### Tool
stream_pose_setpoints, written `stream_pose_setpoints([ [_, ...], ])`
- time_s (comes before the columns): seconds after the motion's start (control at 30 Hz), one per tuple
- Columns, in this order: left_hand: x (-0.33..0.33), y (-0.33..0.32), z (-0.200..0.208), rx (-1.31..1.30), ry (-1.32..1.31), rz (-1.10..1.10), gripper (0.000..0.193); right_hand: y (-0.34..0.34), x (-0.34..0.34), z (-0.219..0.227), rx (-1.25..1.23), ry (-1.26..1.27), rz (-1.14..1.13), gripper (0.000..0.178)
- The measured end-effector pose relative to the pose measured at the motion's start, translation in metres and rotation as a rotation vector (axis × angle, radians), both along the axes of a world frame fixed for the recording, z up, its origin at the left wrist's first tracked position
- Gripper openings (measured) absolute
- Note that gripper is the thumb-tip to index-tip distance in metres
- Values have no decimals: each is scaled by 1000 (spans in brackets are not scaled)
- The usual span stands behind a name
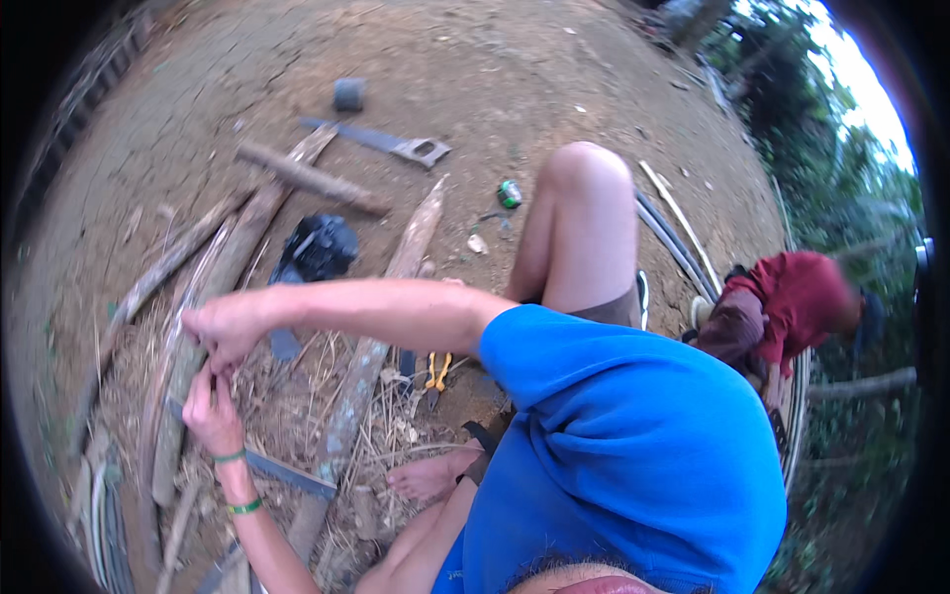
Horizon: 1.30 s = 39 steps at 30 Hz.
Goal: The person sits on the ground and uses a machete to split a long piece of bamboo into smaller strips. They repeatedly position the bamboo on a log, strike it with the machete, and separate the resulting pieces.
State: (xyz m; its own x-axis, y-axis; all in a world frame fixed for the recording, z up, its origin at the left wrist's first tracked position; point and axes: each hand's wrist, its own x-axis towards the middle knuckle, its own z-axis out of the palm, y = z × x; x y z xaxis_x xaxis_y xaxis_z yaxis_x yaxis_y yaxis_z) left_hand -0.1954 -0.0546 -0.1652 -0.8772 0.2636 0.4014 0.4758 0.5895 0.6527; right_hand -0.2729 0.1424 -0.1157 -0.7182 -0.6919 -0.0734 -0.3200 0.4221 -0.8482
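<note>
Under my right hand [233,322] and left hand [211,408], a long log [245,238] lies on the ground, running on past them at both ends. My right hand is curled with the fingers drawn in; my left, just below it, has its fingers raised to meet it. I cannot tell whether either grips something, since anything between them is hidden or too small.

A flat strip of grey metal [292,473] passes behind my left wrist, out to its right. If that edge is sharp, I judge that a slip downward could bring my wrist onto it. With my hands so close together, one jerk could also drive one into the other. The log looks round, so a hard push might roll it from under them. Right of my hands, the yellow-handled pliers [438,374] lie near my bare foot [432,475], which could knock them.
</note>
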Motion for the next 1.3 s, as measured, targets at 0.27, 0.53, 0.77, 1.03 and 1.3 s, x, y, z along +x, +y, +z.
stream_pose_setpoints([
  [0.27, -16, -73, -5, 482, -239, 352, 22, 24, -23, -12, 33, -114, -154, 42],
  [0.53, -27, -182, -80, 589, -188, 824, 26, 68, 56, -94, 340, -38, 11, 30],
  [0.77, -50, -165, -132, 836, -268, 778, 21, 98, 68, -180, 645, 430, -287, 65],
  [1.03, -48, -142, -148, 776, -213, 835, 17, 95, 56, -205, 583, 305, -388, 51],
  [1.3, -53, -141, -152, 706, -203, 888, 17, 104, 54, -229, 498, 412, -359, 53],
])
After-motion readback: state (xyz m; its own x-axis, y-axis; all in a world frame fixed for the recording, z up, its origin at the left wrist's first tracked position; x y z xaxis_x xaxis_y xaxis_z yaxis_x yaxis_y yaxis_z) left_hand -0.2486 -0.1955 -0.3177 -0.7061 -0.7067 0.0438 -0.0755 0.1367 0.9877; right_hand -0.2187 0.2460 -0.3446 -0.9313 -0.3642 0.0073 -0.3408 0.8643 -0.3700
